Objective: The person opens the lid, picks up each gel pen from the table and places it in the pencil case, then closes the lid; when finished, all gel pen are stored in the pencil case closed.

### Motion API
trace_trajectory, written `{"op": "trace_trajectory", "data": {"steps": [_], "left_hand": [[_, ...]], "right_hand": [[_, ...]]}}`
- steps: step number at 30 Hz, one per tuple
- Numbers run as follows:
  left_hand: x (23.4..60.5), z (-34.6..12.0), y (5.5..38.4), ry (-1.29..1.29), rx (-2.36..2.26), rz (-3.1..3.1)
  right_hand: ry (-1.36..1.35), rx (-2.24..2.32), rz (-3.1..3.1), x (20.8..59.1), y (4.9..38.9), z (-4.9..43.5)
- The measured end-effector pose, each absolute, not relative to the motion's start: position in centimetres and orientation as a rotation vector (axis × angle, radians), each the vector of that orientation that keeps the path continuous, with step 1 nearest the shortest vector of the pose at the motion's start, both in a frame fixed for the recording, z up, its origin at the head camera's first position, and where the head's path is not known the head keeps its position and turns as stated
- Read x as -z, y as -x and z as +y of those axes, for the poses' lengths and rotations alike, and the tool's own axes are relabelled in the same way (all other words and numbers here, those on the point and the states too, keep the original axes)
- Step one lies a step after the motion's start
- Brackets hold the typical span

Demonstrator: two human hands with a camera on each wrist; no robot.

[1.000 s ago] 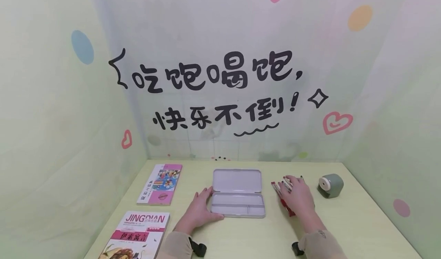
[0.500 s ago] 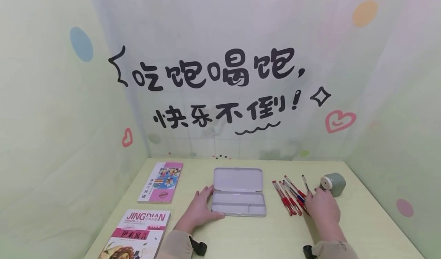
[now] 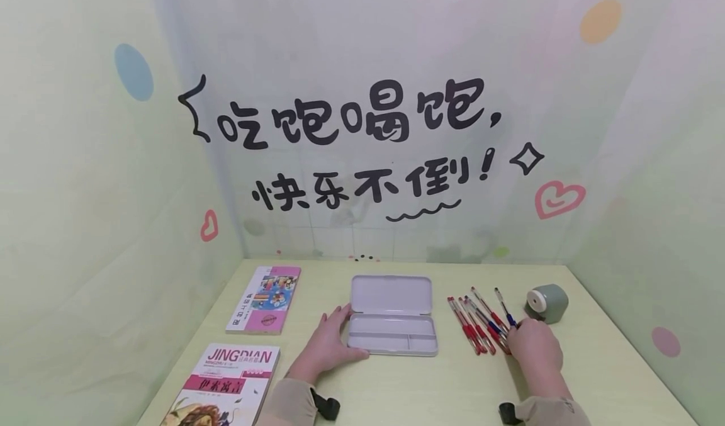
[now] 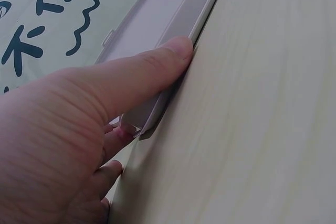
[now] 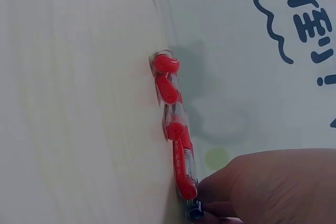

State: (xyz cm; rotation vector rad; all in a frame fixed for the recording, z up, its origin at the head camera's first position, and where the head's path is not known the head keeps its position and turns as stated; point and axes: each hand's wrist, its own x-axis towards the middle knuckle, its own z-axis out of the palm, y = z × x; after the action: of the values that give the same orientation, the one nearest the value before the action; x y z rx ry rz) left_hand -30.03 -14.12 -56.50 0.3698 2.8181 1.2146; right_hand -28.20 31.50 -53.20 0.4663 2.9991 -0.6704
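Note:
A pale lilac pencil case [image 3: 391,295] lies on the table with its lid raised and its compartments bare. My left hand [image 3: 324,350] grips its near left corner; in the left wrist view the thumb [image 4: 149,66] presses along the front wall, fingers round the side. To the right, several gel pens with red grips [image 3: 474,336] lie fanned out, with a blue one [image 3: 488,318] among them. At the fan's right end my right hand [image 3: 535,353] pinches another blue pen [image 3: 504,305] by its near end. In the right wrist view its fingertips partly hide behind the red pens.
A grey-green pencil sharpener [image 3: 549,303] stands just beyond the right hand. Two books lie at the left, a pink and white one [image 3: 263,300] behind a larger one [image 3: 221,385]. Patterned cloth walls [image 3: 368,243] close off the table's back and sides.
My right hand has moved right, off the middle of the pens to the blue pen at the end, and the pens are now in plain sight. The left hand stays at the case.

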Motion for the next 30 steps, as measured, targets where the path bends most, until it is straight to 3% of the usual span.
{"op": "trace_trajectory", "data": {"steps": [19, 30], "left_hand": [[56.6, -14.1, 29.8, -0.347, -1.221, 2.803], [56.6, -14.3, 30.0, -0.378, -1.224, 2.812]], "right_hand": [[-0.516, 0.74, 3.15, 52.9, 28.4, 30.3], [-0.217, 0.839, 3.395, 52.2, 28.2, 24.5]]}}
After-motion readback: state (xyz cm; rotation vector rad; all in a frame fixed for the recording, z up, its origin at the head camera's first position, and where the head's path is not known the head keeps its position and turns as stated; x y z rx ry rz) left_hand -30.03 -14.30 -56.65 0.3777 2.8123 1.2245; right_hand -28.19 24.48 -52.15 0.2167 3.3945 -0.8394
